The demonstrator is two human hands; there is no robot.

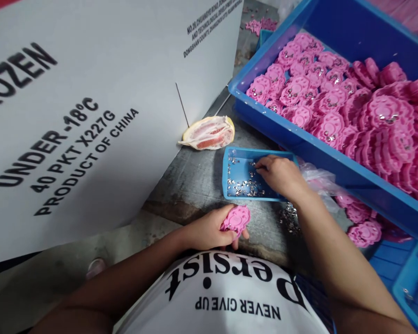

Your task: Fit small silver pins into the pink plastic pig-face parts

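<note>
My left hand is closed round a pink paw-shaped plastic piece, held just above my white shirt. My right hand reaches into a small blue tray scattered with several tiny silver metal bits. Its fingertips are pinched together among the bits at the tray's upper right; whether a bit is between them is too small to tell.
A large blue crate full of pink paw pieces fills the right. A big white cardboard box stands at left. A peeled pomelo chunk lies on the grey table. Loose pink pieces and clear plastic lie under the crate's edge.
</note>
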